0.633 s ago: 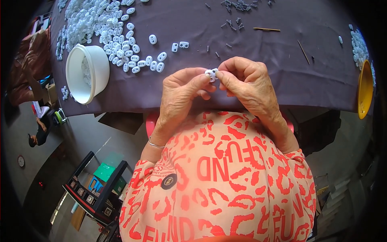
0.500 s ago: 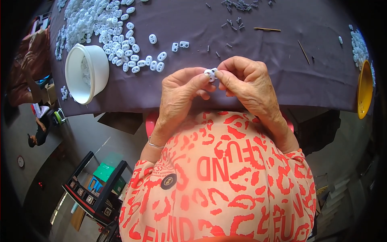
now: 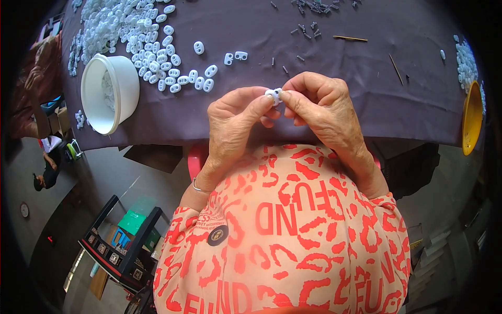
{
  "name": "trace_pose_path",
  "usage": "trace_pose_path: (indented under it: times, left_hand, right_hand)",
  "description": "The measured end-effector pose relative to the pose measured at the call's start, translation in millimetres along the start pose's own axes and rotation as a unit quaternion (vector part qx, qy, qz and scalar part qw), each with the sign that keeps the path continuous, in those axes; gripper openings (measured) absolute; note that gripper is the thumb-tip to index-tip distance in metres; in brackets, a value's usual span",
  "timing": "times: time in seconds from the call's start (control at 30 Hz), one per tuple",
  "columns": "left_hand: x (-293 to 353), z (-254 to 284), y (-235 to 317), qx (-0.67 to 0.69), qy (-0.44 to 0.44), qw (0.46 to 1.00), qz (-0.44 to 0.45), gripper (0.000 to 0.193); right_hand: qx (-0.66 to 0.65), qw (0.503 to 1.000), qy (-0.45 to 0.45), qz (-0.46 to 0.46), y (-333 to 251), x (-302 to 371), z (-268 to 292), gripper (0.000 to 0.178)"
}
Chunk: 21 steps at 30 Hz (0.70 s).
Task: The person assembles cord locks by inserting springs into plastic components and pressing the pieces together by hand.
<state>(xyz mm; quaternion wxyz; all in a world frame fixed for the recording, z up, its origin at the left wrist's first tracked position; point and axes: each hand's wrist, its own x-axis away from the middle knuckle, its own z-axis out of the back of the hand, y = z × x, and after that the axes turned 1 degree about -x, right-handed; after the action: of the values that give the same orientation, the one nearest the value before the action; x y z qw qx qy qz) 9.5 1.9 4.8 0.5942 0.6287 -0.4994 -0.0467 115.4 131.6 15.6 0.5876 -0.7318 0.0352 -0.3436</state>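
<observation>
Between my two hands, close above the near part of the table, is a small white plastic cord lock (image 3: 273,94) with round holes. My left hand (image 3: 238,112) pinches its left side between thumb and fingertips. From the right, my right hand (image 3: 321,104) grips the other side with thumb and forefinger, so the fingertips almost meet and hide part of it. Just beyond my hands lie two squarish white pieces (image 3: 235,57) and a few loose small metal springs (image 3: 285,69). More white oval two-hole pieces (image 3: 193,77) are scattered to the left of them.
A white tub (image 3: 121,89) lies tilted at the table's left edge, beside a large heap of white pieces (image 3: 112,31). Springs (image 3: 316,6) are piled at the back. Two thin rods (image 3: 350,38) lie to the right. A yellow bowl (image 3: 472,119) sits at the right edge. Another person (image 3: 49,162) is far left.
My hands keep the same pinch on the cord lock, with only a slight shift of the fingers. The whole view has moved a little.
</observation>
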Motion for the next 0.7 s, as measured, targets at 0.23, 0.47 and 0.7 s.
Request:
trace_pose_path:
  times: [0.23,0.47,0.7]
  left_hand:
    - [1.5,-1.2,-3.0,-0.013,-0.004,1.000,-0.026,0.016]
    - [0.2,-2.2,-4.0,-0.018,-0.005,0.999,-0.039,0.015]
    - [-0.8,-3.7,-4.3,-0.035,0.011,0.998,-0.041,0.016]
  right_hand:
    - [-0.001,1.000,-0.004,0.003,-0.6,1.6,-0.2,0.013]
    - [0.003,1.000,-0.006,-0.001,-0.8,1.1,0.7,0.013]
    - [-0.014,0.999,-0.029,-0.011,-1.0,-2.8,2.6,0.013]
